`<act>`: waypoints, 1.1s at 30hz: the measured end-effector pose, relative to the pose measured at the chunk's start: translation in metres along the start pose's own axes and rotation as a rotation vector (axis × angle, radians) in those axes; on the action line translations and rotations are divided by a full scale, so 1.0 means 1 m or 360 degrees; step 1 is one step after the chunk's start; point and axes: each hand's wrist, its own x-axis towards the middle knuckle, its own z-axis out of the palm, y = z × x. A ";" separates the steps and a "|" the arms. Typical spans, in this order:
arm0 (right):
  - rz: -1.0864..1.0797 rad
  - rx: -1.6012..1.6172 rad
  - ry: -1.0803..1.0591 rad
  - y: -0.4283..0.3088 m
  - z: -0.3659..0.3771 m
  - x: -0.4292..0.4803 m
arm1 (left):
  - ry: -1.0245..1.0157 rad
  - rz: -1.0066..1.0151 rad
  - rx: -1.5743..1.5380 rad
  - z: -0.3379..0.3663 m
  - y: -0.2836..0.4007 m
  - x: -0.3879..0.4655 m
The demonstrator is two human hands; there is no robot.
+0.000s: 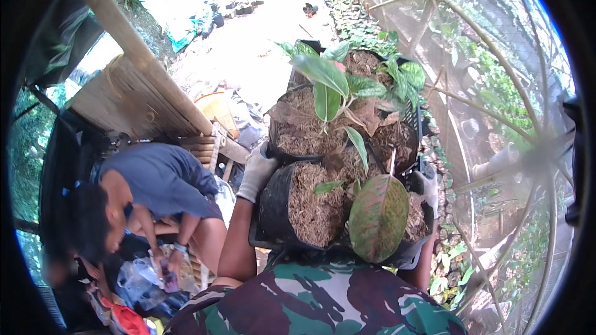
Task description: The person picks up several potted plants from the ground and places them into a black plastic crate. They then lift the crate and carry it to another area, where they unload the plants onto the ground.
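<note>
A black plastic crate (pixel 414 118) is held before my body, filled with potted plants in black plastic grow bags (pixel 274 202) of fibrous brown growing medium. My left hand (pixel 256 172), in a light work glove, grips the crate's left side, its fingers partly hidden by the bags. On the right side my right hand (pixel 427 190), gloved too, holds the crate's edge; its fingers are mostly hidden. A large reddish-green leaf (pixel 379 218) hangs over the near edge. Green-leaved plants (pixel 326 81) and dry brown leaves (pixel 370 114) lie or stand farther back.
At the left a person in a dark top (pixel 158 179) bends over plastic bags (pixel 139 279). A wooden post (pixel 139 51) slants beside a bamboo panel (pixel 125 97). Netting on bent poles (pixel 493 56) runs along the right, with low plants (pixel 368 28) beside the path.
</note>
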 end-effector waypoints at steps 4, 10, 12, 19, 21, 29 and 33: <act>-0.0034 0.0030 0.0017 -0.018 0.063 0.115 | -0.0026 -0.0055 0.0181 -0.041 0.000 0.116; 0.0065 -0.0041 0.0048 -0.052 0.176 0.296 | 0.0130 -0.0164 0.0255 -0.078 -0.062 0.276; -0.0072 -0.0053 0.0000 -0.054 0.228 0.363 | 0.0159 -0.0239 0.0273 -0.102 -0.098 0.338; -0.0172 -0.0227 -0.0336 -0.052 0.398 0.582 | 0.0429 -0.0178 0.0127 -0.175 -0.181 0.500; -0.0209 -0.0091 -0.0514 -0.083 0.429 0.648 | 0.0441 -0.0281 0.0170 -0.193 -0.179 0.551; -0.0275 -0.0178 -0.0405 -0.142 0.591 0.852 | 0.0583 -0.0304 -0.0062 -0.248 -0.231 0.788; -0.0142 -0.0051 -0.0386 -0.147 0.646 0.952 | 0.0502 -0.0167 0.0061 -0.275 -0.274 0.930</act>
